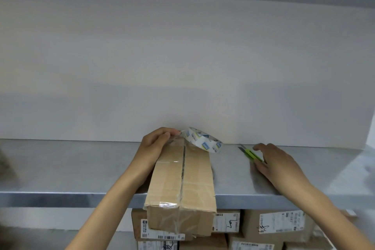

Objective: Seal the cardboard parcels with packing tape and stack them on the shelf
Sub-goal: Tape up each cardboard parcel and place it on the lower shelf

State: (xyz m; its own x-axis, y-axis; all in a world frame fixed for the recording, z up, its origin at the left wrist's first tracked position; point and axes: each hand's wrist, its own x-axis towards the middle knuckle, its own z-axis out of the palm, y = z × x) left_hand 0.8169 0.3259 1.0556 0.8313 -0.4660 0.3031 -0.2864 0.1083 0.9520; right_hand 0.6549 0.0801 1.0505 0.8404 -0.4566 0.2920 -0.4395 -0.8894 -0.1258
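My left hand (155, 146) pinches tape from the white printed roll (203, 140) atop the brown cardboard box (182, 184); my right hand (280, 165), fingers relaxed, seemingly touches the green utility knife (251, 154).

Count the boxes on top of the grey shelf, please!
1. The cardboard box lies on the shelf, its near end sticking out over the front edge, with the tape roll at its far end. More labelled boxes sit underneath, partly hidden.
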